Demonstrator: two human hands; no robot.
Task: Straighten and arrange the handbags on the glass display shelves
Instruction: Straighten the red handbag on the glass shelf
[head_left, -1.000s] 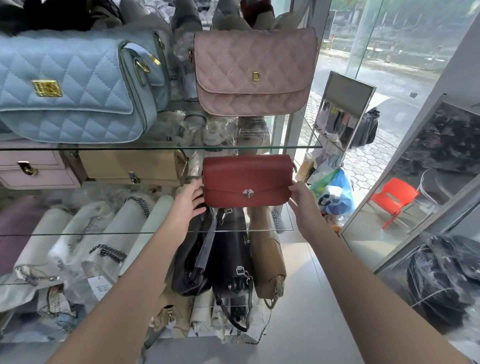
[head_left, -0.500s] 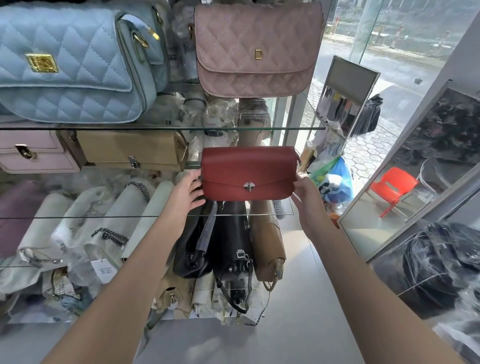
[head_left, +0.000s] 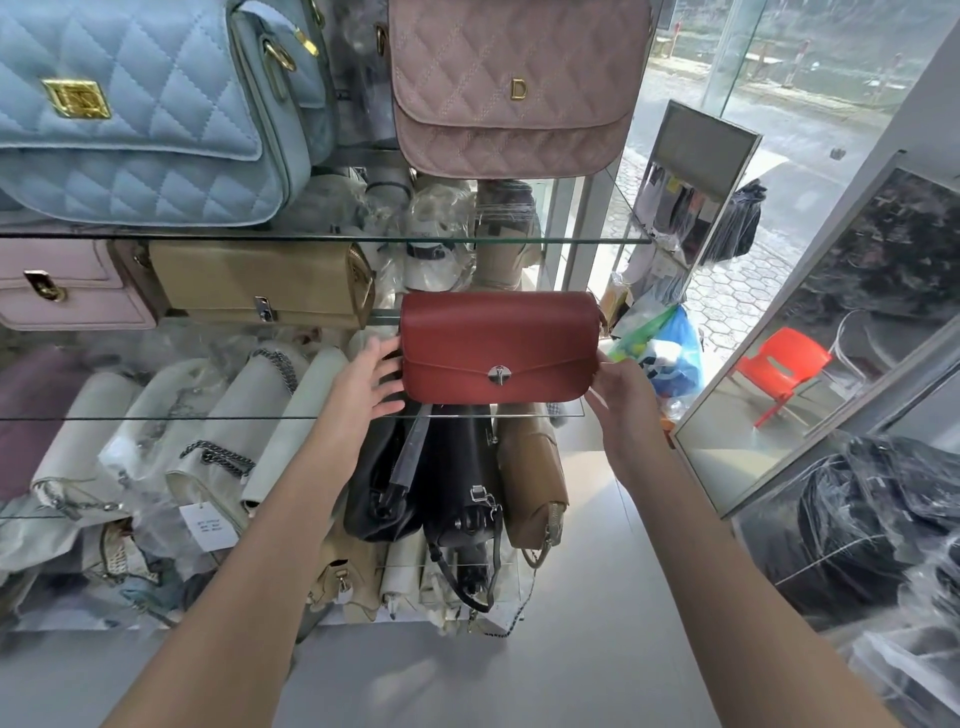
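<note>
Two bare hands flank a red bag (head_left: 498, 347) standing upright on the middle glass shelf (head_left: 156, 417), near its right end. The left hand (head_left: 366, 382) is spread open at the bag's left end, fingers (head_left: 387, 349) fanned and touching or just beside the side; from here I cannot tell which. The right hand (head_left: 621, 400) is at the bag's lower right corner, fingers curled loosely beside it, thumb near the front edge. Whether it actually pinches the bag is hidden, so its grip cannot be told. The bag sits squarely between the two hands, its flap facing out, its silver clasp (head_left: 498, 373) centred.

Left of it on the same shelf stand a tan bag (head_left: 260, 283) and a pale pink bag (head_left: 67, 286). On the upper shelf (head_left: 571, 240) sit a quilted blue bag (head_left: 135, 114) and a quilted dusty-pink bag (head_left: 511, 88). Under the red bag hang black bags (head_left: 457, 493) and a brown bag (head_left: 532, 483), with wrapped white bags (head_left: 218, 431) leaning to their left. Through the glass to the right stands a red chair (head_left: 779, 369).
</note>
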